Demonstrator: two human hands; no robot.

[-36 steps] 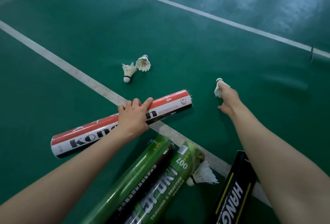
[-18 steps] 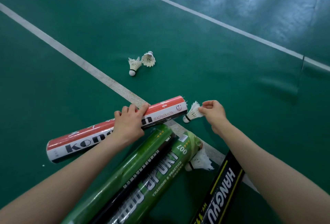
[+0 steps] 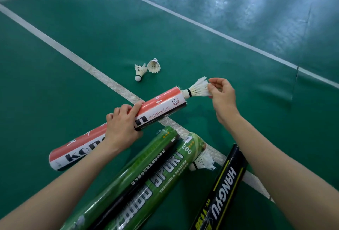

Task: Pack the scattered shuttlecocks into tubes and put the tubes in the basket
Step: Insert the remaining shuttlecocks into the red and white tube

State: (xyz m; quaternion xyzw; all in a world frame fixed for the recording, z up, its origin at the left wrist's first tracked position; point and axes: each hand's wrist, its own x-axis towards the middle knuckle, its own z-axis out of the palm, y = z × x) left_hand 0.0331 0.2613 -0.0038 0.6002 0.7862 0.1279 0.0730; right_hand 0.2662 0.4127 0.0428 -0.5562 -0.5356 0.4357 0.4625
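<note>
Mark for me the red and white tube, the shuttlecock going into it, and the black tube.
red and white tube (image 3: 161, 105), head view, on its printed side.
shuttlecock (image 3: 199, 89), head view, on its feathers.
black tube (image 3: 225, 184), head view, on its lettered side.

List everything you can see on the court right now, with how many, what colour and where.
Red and white tube: one, red, white and black, lifted at an angle mid-frame.
Shuttlecock at the tube mouth: one, white, cork end at the opening of the red and white tube.
Loose shuttlecocks: two, white, on the floor beyond the tube.
Green tubes: two, green, side by side at the bottom; a white shuttlecock lies at one's mouth.
Black tube: one, black with yellow, bottom right.
Court floor: green with white lines.
Left hand: grips the red and white tube.
Right hand: fingers pinch the shuttlecock's feathers.
</note>
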